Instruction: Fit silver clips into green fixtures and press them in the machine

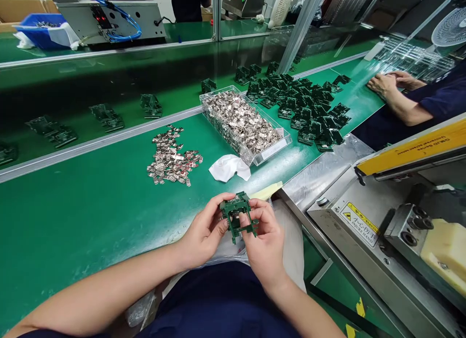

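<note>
Between both hands, above my lap at the bench's front edge, is a dark green plastic frame with an open middle. My left hand grips its left side with thumb and fingers. On the other side, my right hand holds it, the thumb reaching into the opening. Ahead on the green bench lies a loose heap of small silvery metal pieces. A clear plastic tray full of similar pieces stands beyond my hands, with a crumpled white cloth in front of it.
A big pile of green plastic frames covers the bench behind the tray. More frames sit in a row on the belt beyond the metal rail. A machine with a warning label stands at right. A co-worker's hands rest far right.
</note>
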The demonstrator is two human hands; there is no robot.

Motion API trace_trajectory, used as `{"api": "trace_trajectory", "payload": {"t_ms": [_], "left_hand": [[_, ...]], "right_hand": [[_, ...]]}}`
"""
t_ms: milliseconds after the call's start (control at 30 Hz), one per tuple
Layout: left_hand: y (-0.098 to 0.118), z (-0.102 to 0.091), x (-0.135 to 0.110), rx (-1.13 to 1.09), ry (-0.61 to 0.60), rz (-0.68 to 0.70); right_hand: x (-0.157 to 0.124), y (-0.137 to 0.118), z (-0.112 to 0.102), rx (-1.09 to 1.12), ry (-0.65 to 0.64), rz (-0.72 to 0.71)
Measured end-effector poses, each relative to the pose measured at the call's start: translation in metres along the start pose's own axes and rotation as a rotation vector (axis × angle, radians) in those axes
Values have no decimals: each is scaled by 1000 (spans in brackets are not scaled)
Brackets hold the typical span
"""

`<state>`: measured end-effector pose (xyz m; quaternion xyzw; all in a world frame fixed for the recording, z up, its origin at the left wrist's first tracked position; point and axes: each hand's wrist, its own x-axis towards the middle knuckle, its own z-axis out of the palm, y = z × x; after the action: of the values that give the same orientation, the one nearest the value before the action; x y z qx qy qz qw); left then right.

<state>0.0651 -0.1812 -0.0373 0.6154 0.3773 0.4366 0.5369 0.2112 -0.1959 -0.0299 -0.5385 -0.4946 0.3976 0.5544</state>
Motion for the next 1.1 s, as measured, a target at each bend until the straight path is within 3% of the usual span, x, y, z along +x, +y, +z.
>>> {"api": "trace_trajectory", "payload": {"t_ms": [167,400,833,1100], "left_hand": [[-3,5,-1,14,85,-36],[-4,8,-1,-1,166,-126],[2,9,-4,25,208,-137],[2,18,-10,79,215,-141]], "right_hand": [[-3,2,-3,-25,-43,21],[-2,6,-2,118,-59,123],[0,3,2,237,-51,187],[-14,7,4,291,4,285]]}}
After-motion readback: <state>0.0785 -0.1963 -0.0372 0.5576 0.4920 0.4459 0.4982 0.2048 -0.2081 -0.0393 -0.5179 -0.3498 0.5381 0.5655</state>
